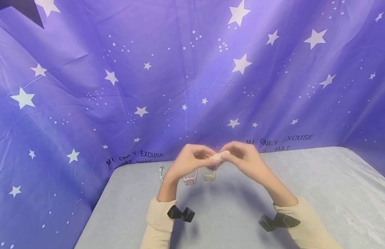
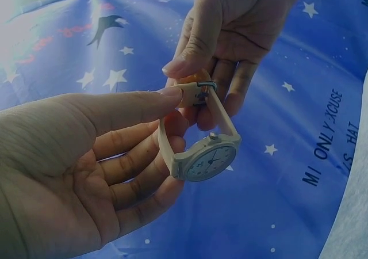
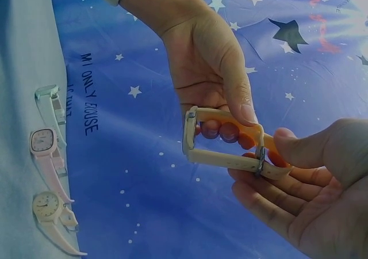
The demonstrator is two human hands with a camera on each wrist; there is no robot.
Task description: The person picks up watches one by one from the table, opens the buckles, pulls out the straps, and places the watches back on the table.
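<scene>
A cream wristwatch point(image 2: 210, 162) with a round white dial is held up above the table by both hands. Its strap point(image 3: 224, 160) bends round into a loop, and the two ends meet at a metal buckle point(image 3: 261, 160). My left hand point(image 1: 187, 160) pinches the strap by the buckle between thumb and fingers. From the other side my right hand point(image 1: 245, 160) pinches the strap end, thumb on top. The dial hangs below the fingers in the left wrist view. Fingers partly hide how the strap end sits in the buckle.
Three more watches lie on the grey table point(image 1: 229, 218) near its back edge: a pink one point(image 3: 43, 141), a cream one point(image 3: 47, 206) and a pale green one point(image 3: 47, 98). Behind the table hangs a purple-blue star-patterned cloth point(image 1: 186, 69).
</scene>
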